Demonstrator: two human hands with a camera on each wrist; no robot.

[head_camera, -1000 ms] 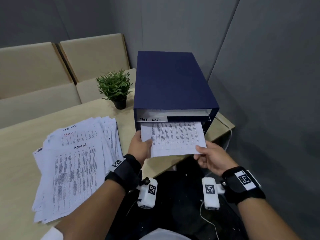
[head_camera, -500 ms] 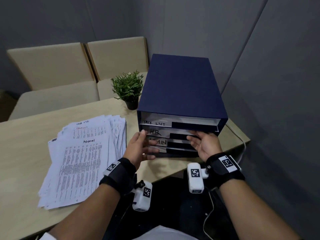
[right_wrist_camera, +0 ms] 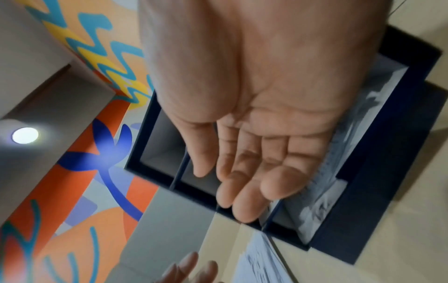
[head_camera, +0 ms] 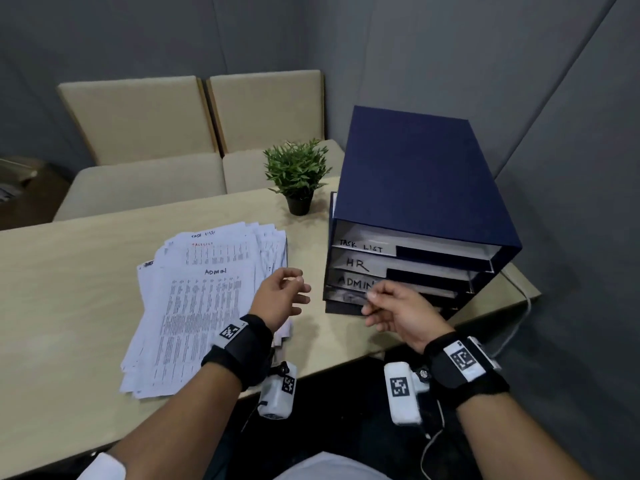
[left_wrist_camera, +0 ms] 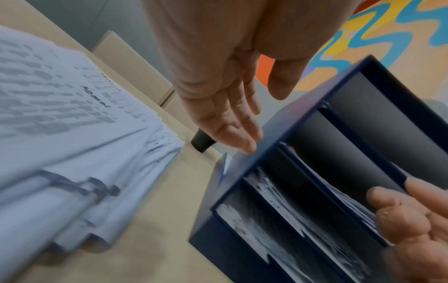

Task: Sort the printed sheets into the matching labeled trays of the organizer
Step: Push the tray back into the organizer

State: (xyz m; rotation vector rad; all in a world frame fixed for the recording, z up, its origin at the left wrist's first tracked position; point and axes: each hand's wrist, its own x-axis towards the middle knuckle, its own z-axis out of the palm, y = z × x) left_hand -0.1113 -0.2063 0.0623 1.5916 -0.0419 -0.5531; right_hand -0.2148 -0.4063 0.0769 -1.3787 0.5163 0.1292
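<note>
Both hands empty right now. Left hand (head_camera: 282, 296) hanging loose-fingered over the right edge of the paper stack (head_camera: 194, 306), right hand (head_camera: 394, 308) relaxed just in front of the organizer (head_camera: 426, 188), holding nothing.

Top sheet (head_camera: 204, 299) reads ADMIN, lying on the table (head_camera: 69, 299) left of the organizer. 3 readable labels on the trays: TASK LIST, HR, ADMIN tray (head_camera: 356, 283), plus a 4th below too smudged to read.

Stuff that could go sideways, guessing here:
- Stack fanned out messy, so easy to peel off 2 sheets at once and misfile the hidden 1.
- Tray slots look tight and stacked close, so easy to slide into HR by mistake, or catch an edge and crumple.
- Potted plant (head_camera: 298, 174) right behind the stack, easy to knock with a careless reach.
</note>
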